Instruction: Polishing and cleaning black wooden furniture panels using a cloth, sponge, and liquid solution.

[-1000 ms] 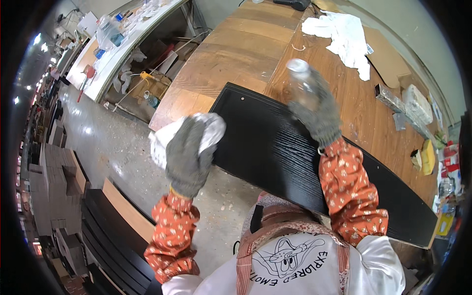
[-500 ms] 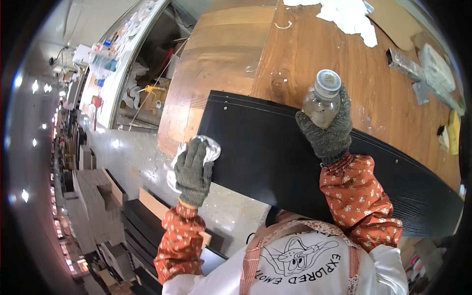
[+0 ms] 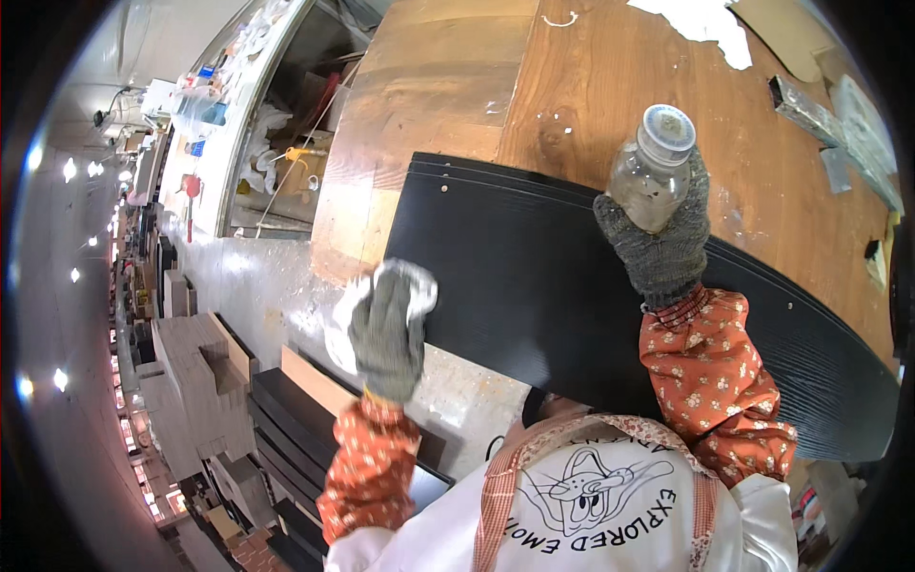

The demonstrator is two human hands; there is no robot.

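1. Board (image 3: pixel 534 276), black, lies mid-frame on our table (image 3: pixel 591 95).
2. Left hand (image 3: pixel 389 324), at its left end: our fingers press together, gripping a white cloth (image 3: pixel 419 282).
3. Right hand (image 3: pixel 662 255), upper right: our fingers wrap a bottle (image 3: pixel 648 183), blurred a second ago, sharp now, suggesting steadier holding.

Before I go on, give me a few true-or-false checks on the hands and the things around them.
1. The right hand holds a clear bottle. True.
2. Both hands are bare. False: they wear grey gloves.
3. A white cloth is under the left hand. True.
4. The sleeves are plain blue. False: the sleeves are orange with pale flowers.
5. The black panel lies partly over the wooden table. True.
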